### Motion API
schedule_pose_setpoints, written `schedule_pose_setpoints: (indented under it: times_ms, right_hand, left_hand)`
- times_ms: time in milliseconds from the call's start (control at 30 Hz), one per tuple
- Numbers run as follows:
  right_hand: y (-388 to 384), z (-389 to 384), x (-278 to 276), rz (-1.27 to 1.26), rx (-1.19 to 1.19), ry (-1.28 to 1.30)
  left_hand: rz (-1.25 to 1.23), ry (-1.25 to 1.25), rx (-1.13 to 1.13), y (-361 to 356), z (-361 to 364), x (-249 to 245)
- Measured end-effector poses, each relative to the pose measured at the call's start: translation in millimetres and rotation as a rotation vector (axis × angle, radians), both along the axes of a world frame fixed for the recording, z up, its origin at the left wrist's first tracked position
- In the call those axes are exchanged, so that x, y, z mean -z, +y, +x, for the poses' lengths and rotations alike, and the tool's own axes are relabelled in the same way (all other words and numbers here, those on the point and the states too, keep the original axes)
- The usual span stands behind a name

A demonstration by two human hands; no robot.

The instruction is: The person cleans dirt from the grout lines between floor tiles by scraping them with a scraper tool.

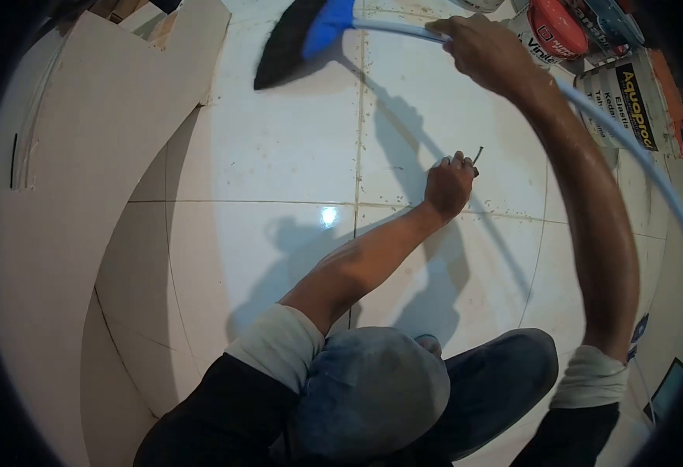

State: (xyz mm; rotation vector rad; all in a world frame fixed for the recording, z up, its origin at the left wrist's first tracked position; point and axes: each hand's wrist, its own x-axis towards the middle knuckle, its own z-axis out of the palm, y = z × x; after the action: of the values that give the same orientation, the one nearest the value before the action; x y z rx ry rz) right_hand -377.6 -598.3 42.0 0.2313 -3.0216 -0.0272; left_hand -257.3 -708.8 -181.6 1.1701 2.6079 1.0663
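My right hand [485, 50] is closed around the pale blue handle of a broom [396, 29], close to its head. The blue broom head [327, 33] has dark bristles that fan out at the top of the view, above the tiles. Lower down, my left hand [450, 185] is closed low over the floor. A thin dark nail-like piece [479, 154] sticks up from its fingers. Small crumbs of debris lie scattered on the tiles around that hand and along the grout lines.
Paint containers stand at the upper right, including an Aquaproof bucket [618, 105] and a red tub [557, 29]. A large pale board [96, 101] leans on the left. The broom handle runs past my right forearm. White tiled floor [279, 148] lies between them.
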Motion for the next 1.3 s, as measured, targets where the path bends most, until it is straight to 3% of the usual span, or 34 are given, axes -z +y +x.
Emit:
schedule_pose_setpoints:
  times_ms: [33, 67, 100, 167, 267, 333, 400, 467, 500, 533, 600, 633, 667, 733, 800, 833, 900, 933, 967, 1000, 1067, 1133, 1200, 1267, 1300]
  right_hand:
    - [6, -8, -1, 0.074, -0.043, -0.092]
    - [21, 6, -12, 0.076, -0.184, -0.023]
    - [32, 29, -29, 0.103, -0.141, -0.08]
    - [21, 84, -83, 0.0, 0.357, -0.496]
    - [69, 190, -128, 0.069, 0.287, -0.415]
    - [78, 241, -156, 0.16, 0.352, -0.386]
    - [74, 273, -173, 0.013, 0.488, -0.413]
    - [23, 256, -207, -0.291, 0.875, -0.7]
    - [20, 276, -199, -0.495, 0.702, -0.568]
    - [6, 277, -196, -0.663, 0.668, -0.575]
    - [-57, 242, -224, -1.181, 0.945, -0.777]
    - [-81, 232, -212, -1.442, 1.004, -0.833]
    - [-107, 214, -204, -1.678, 0.933, -0.863]
    - [-150, 186, -176, -2.233, 0.903, -0.975]
    - [-169, 176, -141, -2.352, 1.165, -1.109]
    - [-169, 203, -125, -2.359, 1.172, -1.109]
    - [-136, 282, -97, -2.212, 1.357, -1.009]
    - [-111, 330, -103, -2.049, 1.22, -0.918]
    - [-80, 370, -117, -2.264, 1.517, -0.843]
    - [-51, 408, -137, -2.146, 1.545, -0.809]
    - [-13, 461, -187, -1.351, 1.477, -0.807]
    - [5, 503, -236, -1.042, 1.29, -0.792]
    - [9, 509, -282, -1.074, 1.312, -0.777]
    - [-3, 501, -319, -1.335, 1.572, -0.919]
    - [-20, 485, -338, -1.581, 1.52, -1.007]
  left_hand:
    - [-0.064, 0.008, -0.003, -1, 0, 2]
    - [-0.07, -0.008, -0.01, -5, 3, 3]
    - [-0.131, -0.015, 0.009, -9, 5, 2]
    - [-0.19, -0.048, 0.01, -20, 11, -7]
    - [-0.26, -0.002, 0.137, -78, 33, -36]
    - [-0.286, -0.187, 0.345, -124, 51, -64]
    - [-0.406, -0.532, 0.302, -166, 62, -98]
    - [-0.27, -0.599, 0.193, -221, 75, -108]
    - [-0.184, -1.108, 0.212, -245, 60, -132]
    - [0.052, -1.363, 0.101, -269, 59, -155]
    - [0.139, -1.449, -0.052, -308, 61, -211]
    - [0.113, -1.525, -0.311, -318, 64, -253]
    - [0.092, -1.536, -0.319, -327, 67, -293]
    - [0.086, -1.638, -0.729, -338, 74, -357]
    - [0.17, -1.607, -0.857, -346, 104, -390]
    - [0.267, -1.568, -0.988, -352, 120, -406]
    - [0.252, -1.591, -0.97, -364, 151, -441]
    - [0.25, -1.579, -0.999, -369, 172, -460]
    - [0.259, -1.563, -1.025, -372, 192, -476]
    - [0.233, -1.572, -1.048, -378, 213, -492]
    - [0.213, -1.577, -1.086, -386, 253, -521]
    - [0.171, -1.606, -1.295, -385, 282, -545]
    - [0.152, -1.602, -1.3, -379, 306, -560]
    - [0.118, -1.606, -1.3, -367, 321, -569]
    - [0.106, -1.613, -1.24, -361, 327, -572]
